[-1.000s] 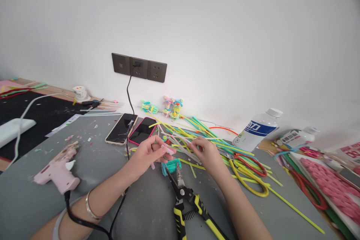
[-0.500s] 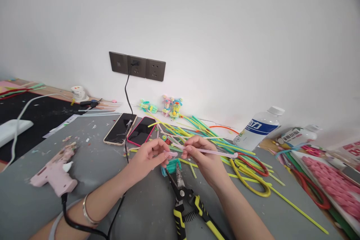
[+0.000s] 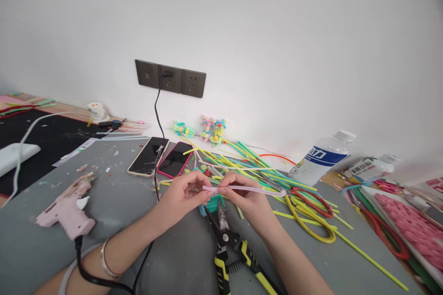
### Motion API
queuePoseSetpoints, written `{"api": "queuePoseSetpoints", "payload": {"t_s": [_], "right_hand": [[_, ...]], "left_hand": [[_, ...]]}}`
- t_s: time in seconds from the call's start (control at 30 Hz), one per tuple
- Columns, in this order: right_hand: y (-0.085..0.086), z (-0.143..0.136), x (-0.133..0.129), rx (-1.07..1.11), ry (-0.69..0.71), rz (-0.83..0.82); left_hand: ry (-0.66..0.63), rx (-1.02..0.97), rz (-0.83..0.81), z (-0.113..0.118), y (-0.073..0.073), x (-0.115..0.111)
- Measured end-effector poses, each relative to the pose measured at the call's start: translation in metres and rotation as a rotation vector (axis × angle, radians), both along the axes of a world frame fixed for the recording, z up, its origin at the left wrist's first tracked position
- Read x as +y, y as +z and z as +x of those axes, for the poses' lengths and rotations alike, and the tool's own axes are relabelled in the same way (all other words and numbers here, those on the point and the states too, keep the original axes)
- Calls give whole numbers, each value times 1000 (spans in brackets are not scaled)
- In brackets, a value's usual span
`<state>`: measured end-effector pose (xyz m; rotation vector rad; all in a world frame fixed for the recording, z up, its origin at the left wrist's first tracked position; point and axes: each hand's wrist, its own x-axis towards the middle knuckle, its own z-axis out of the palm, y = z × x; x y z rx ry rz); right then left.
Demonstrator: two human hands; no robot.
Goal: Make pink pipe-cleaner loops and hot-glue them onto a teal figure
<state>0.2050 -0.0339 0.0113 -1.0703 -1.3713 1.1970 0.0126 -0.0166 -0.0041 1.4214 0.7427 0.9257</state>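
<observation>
A pale pink pipe cleaner (image 3: 251, 188) stretches sideways between my hands, its right end curled into a small bend. My left hand (image 3: 188, 196) pinches the left end between thumb and fingers. Close beside it, my right hand (image 3: 244, 193) grips the same pipe cleaner, whose longer part runs out over the fingers to the right. Just below the hands lie cutters (image 3: 224, 238) with black and yellow handles, jaws apart. A bundle of teal pipe cleaner pieces (image 3: 215, 203) rests at the jaw tips.
Loose green and yellow pipe cleaners (image 3: 249, 159) spread behind my hands, with large-handled scissors (image 3: 313, 200) at right. A pink glue gun (image 3: 67, 212) lies left, its black cord near my left forearm. Two phones (image 3: 147, 156), small figures (image 3: 218, 131) and a bottle (image 3: 321, 156) stand further back.
My hands have come closer together. The two pink ends that were apart between them now meet in one nearly straight line. The view has shifted slightly.
</observation>
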Motion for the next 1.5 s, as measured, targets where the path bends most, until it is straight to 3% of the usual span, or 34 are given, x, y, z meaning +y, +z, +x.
{"api": "queuePoseSetpoints", "payload": {"t_s": [0.5,0.73,0.93,1.5], "right_hand": [[-2,2,0,61,45,-38],[-5,5,2,145,56,-141],[-5,5,1,153,113,-156],[-3,2,1,66,22,-92]], "left_hand": [[62,-23,69,-1,1,1],[134,14,88,-1,7,0],[180,77,214,-1,6,0],[183,131,343,-4,1,1]]}}
